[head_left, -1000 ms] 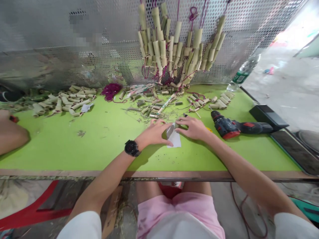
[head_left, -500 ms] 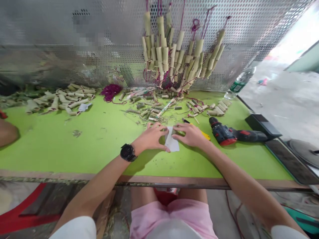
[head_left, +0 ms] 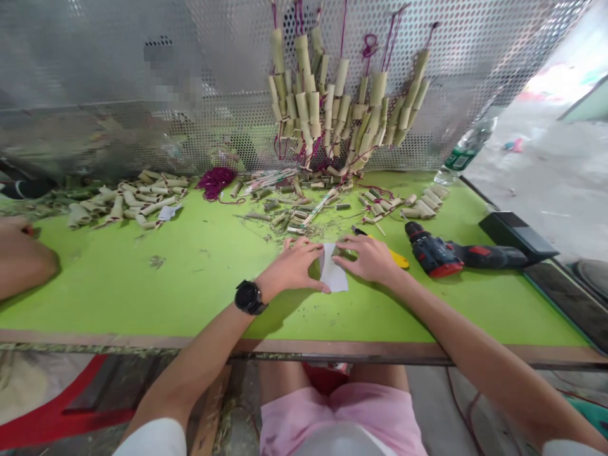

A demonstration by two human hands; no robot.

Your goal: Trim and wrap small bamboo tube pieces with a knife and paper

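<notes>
A small piece of white paper with a crease lies on the green tabletop in front of me. Holding its left side, my left hand has its fingers at the upper edge and its thumb near the lower corner. My right hand holds the upper right side with bent fingers. The undersides of the fingertips are hidden. A yellow utility knife lies partly behind my right hand. A black watch is on my left wrist.
Bamboo pieces and shavings lie beyond my hands; more bamboo tubes are heaped left, near purple string. Strung bamboo hangs on the mesh panel. A cordless drill, black box and bottle stand right. Another person's arm rests left.
The view has shifted slightly, moving the scene a little to the right in the picture. Both hands stay on the paper with almost the same pose. The other person's arm shows more.
</notes>
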